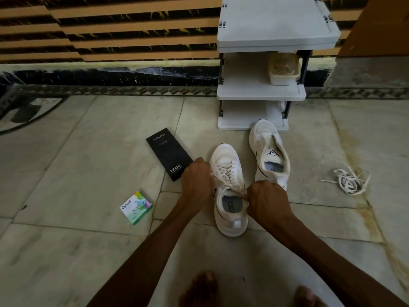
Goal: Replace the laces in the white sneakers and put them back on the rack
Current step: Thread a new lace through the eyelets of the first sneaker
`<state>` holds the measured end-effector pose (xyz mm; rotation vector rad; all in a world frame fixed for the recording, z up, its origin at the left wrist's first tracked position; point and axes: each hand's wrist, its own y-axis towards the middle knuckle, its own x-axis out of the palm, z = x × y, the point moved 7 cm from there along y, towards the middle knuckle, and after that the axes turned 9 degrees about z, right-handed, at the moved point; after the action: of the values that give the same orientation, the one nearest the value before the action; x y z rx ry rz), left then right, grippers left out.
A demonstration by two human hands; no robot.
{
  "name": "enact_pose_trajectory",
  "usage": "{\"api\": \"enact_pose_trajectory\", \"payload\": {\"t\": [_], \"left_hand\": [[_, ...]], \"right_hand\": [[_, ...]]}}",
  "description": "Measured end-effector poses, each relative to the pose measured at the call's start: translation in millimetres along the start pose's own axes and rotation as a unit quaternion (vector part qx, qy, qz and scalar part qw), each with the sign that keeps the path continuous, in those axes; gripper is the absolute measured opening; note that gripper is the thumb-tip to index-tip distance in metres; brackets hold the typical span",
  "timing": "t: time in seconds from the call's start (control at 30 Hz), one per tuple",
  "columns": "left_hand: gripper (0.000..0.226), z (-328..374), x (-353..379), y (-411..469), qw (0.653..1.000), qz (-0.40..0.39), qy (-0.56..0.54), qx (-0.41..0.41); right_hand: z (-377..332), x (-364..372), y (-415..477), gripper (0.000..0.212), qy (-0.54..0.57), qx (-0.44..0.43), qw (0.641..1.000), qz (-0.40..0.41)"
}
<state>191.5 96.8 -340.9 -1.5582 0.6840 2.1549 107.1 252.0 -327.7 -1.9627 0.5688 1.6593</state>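
Two white sneakers stand on the tiled floor in front of the white shoe rack (261,94). The nearer sneaker (228,218) carries a cream lace (225,171) threaded through its eyelets. My left hand (195,180) grips the lace end at the shoe's left side. My right hand (266,199) pinches the other lace end at the shoe's right side, by the opening. The farther sneaker (269,151) has no lace and its tongue is pulled up. A loose bundle of cream lace (349,181) lies on the floor to the right.
A black phone box (169,154) lies left of the sneakers, and a small green and white box (136,207) lies nearer to me. A lidded plastic container (284,68) sits on the rack's middle shelf. My bare feet (199,289) are at the bottom edge.
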Motion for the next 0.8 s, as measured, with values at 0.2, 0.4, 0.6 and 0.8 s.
{"api": "enact_pose_trajectory", "payload": {"t": [0.2, 0.4, 0.6, 0.8], "left_hand": [[0.018, 7, 0, -19, 0.999, -0.019, -0.046, 0.011], [0.029, 14, 11, -45, 0.986, -0.109, -0.124, -0.007], [0.033, 25, 15, -24, 0.979, -0.155, -0.129, 0.015], [0.041, 35, 17, 20, 0.977, -0.162, -0.137, 0.022]], "right_hand": [[6, 4, 3, 0.024, 0.038, 0.009, 0.999, 0.002], [-2, 17, 10, 0.030, 0.126, 0.021, 0.992, -0.022], [-4, 13, 26, 0.026, 0.127, 0.021, 0.991, 0.025], [1, 7, 64, 0.027, 0.146, 0.052, 0.986, 0.055]]}}
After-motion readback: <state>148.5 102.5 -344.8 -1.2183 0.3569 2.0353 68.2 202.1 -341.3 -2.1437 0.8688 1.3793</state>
